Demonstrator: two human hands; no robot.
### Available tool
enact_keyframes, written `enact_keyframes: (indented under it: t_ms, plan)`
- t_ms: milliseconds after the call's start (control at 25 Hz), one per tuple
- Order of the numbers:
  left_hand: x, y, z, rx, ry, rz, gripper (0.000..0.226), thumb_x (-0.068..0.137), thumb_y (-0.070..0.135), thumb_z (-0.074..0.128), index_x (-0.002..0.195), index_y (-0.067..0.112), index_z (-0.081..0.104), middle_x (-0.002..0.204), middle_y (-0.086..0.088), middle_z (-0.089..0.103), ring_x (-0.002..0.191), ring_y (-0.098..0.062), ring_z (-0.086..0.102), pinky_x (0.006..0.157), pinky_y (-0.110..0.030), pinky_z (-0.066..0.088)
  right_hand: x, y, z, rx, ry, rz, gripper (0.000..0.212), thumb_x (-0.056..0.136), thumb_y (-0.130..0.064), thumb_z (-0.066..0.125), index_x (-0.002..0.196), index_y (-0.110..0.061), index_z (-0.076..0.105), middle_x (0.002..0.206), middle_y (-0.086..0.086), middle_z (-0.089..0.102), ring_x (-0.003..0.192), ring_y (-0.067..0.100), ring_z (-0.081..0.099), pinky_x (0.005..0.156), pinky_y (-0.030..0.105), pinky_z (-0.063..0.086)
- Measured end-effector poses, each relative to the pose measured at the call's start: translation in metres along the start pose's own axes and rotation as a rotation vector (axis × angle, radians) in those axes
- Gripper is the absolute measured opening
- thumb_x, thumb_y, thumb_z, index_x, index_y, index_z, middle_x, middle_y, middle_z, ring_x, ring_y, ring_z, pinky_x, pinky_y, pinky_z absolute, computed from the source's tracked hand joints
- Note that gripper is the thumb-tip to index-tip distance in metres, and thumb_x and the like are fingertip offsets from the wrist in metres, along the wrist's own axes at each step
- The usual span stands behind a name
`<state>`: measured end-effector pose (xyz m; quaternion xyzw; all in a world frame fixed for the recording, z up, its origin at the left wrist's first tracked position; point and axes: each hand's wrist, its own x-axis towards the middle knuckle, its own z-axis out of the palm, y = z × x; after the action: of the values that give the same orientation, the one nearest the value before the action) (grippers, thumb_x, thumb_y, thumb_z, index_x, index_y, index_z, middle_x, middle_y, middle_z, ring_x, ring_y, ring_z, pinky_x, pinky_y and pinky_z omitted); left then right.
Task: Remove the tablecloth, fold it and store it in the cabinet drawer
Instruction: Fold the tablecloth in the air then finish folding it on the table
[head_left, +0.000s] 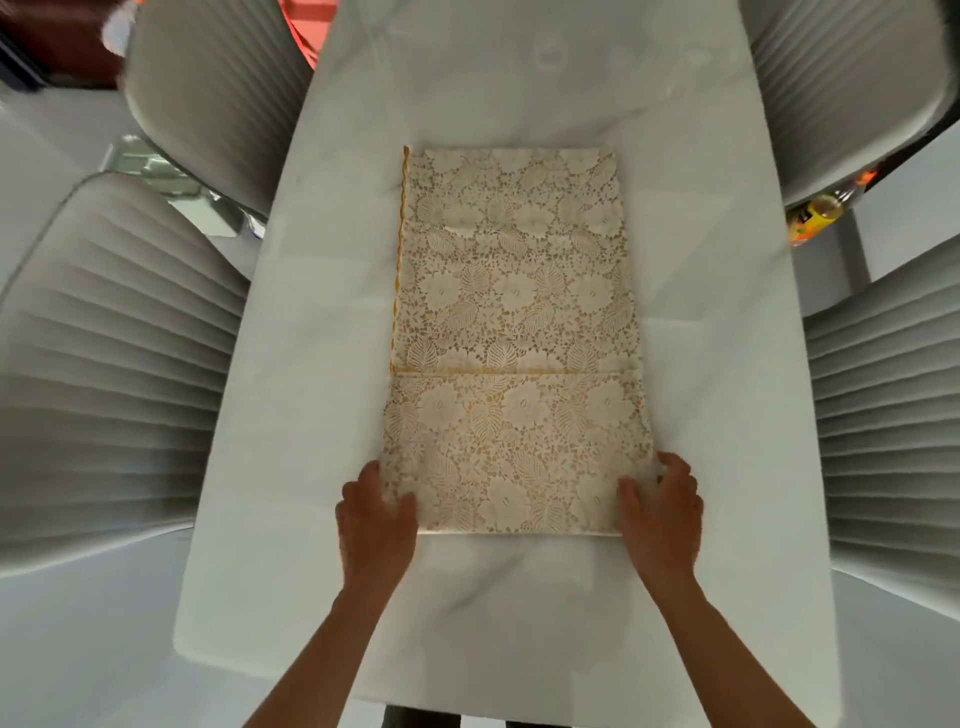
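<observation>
A cream lace tablecloth (514, 332) with a flower and leaf pattern lies folded into a long rectangle on the white marble table (291, 364). A yellow hem runs down its left edge and across it below the middle. My left hand (376, 512) grips the near left corner, thumb on top of the cloth. My right hand (660, 501) grips the near right corner, thumb on top and fingers curled round the edge. No cabinet or drawer is in view.
Ribbed grey chairs stand on both sides of the table: two at the left (109, 364), (208, 78) and two at the right (893, 405), (841, 88). An orange-labelled bottle (815, 215) shows past the right chairs.
</observation>
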<state>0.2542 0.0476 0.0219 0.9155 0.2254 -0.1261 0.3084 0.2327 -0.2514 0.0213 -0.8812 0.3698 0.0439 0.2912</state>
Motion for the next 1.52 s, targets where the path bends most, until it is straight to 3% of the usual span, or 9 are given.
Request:
enact_keyframes:
  t_ms: [120,400,520,720,800,920,1040,1240,1520]
  plan:
    - [0.009,0.015,-0.014,-0.085,-0.113,-0.203,0.029,0.082,0.028,0.063,0.102,0.007,0.067,0.102,-0.013,0.068,0.099,-0.037,0.063,0.087,-0.047,0.053,0.012,-0.009,-0.019,-0.133,-0.136,0.145,0.032,0.088,-0.029,0.053,0.108,-0.004,0.059,0.108,0.020,0.065,0.100,0.039,0.056,0.082,0.043,0.047]
    - [-0.031,0.008,-0.067,-0.501,-0.313,-0.189,0.040,0.085,0.008,0.062,0.112,0.037,0.062,0.070,-0.005,0.065,0.059,-0.017,0.055,0.047,-0.025,0.044,-0.018,0.019,-0.077,0.382,-0.355,0.053,0.037,0.086,-0.007,0.055,0.106,-0.038,0.056,0.076,0.016,0.068,0.067,0.027,0.062,0.058,0.033,0.048]
    - [-0.042,0.001,-0.102,-0.719,-0.407,-0.343,0.032,0.082,0.000,0.064,0.098,0.025,0.078,0.063,-0.004,0.065,0.046,-0.015,0.049,0.042,-0.022,0.038,-0.022,0.030,-0.113,0.650,-0.582,0.198,0.028,0.079,-0.003,0.061,0.096,-0.018,0.077,0.089,0.016,0.073,0.079,0.022,0.067,0.056,0.031,0.053]
    - [0.007,0.040,-0.134,-0.969,-0.534,-0.515,0.031,0.085,0.012,0.053,0.068,0.001,0.076,0.058,-0.013,0.062,0.037,-0.015,0.052,0.033,-0.016,0.039,0.023,-0.015,-0.137,0.846,-0.824,0.345,0.039,0.072,-0.022,0.051,0.097,-0.003,0.075,0.104,0.017,0.075,0.089,0.037,0.073,0.060,0.034,0.060]
    - [0.048,0.058,-0.134,-0.955,-0.557,-0.509,0.039,0.088,0.030,0.050,0.071,0.002,0.070,0.056,-0.008,0.057,0.037,-0.013,0.044,0.032,-0.016,0.033,0.057,-0.046,-0.129,0.795,-0.791,0.338,0.034,0.068,-0.020,0.053,0.096,-0.008,0.068,0.095,0.008,0.076,0.067,0.029,0.070,0.054,0.030,0.053]
    - [0.091,0.058,-0.103,-0.403,-0.573,-0.380,0.054,0.084,0.059,0.061,0.094,0.007,0.059,0.077,-0.004,0.053,0.063,-0.016,0.047,0.055,-0.027,0.040,0.093,-0.067,-0.088,0.362,-0.691,0.252,0.023,0.077,-0.023,0.069,0.099,-0.017,0.065,0.085,0.001,0.062,0.064,0.017,0.051,0.058,0.029,0.040]
    - [0.096,0.042,-0.056,-0.212,-0.397,-0.331,0.039,0.075,0.035,0.081,0.096,0.009,0.063,0.109,-0.015,0.065,0.099,-0.027,0.059,0.083,-0.036,0.044,0.096,-0.061,-0.040,0.192,-0.591,0.170,0.015,0.079,-0.025,0.074,0.091,-0.020,0.066,0.092,0.003,0.068,0.079,0.020,0.061,0.066,0.030,0.047]
    - [0.062,0.022,-0.029,-0.377,-0.034,-0.194,0.022,0.079,0.030,0.076,0.092,0.014,0.073,0.088,0.002,0.073,0.088,-0.017,0.068,0.069,-0.022,0.047,0.092,-0.036,-0.034,0.253,-0.483,0.198,0.011,0.077,-0.015,0.071,0.072,-0.011,0.062,0.083,0.011,0.069,0.080,0.028,0.065,0.075,0.040,0.052]
    - [0.026,0.015,-0.020,-0.010,0.148,0.001,0.019,0.087,0.026,0.068,0.101,0.016,0.059,0.096,-0.002,0.057,0.084,-0.022,0.054,0.069,-0.037,0.046,0.064,-0.038,-0.024,-0.037,-0.226,0.028,0.036,0.085,-0.035,0.068,0.107,-0.012,0.051,0.094,0.004,0.061,0.085,0.027,0.058,0.075,0.035,0.045]
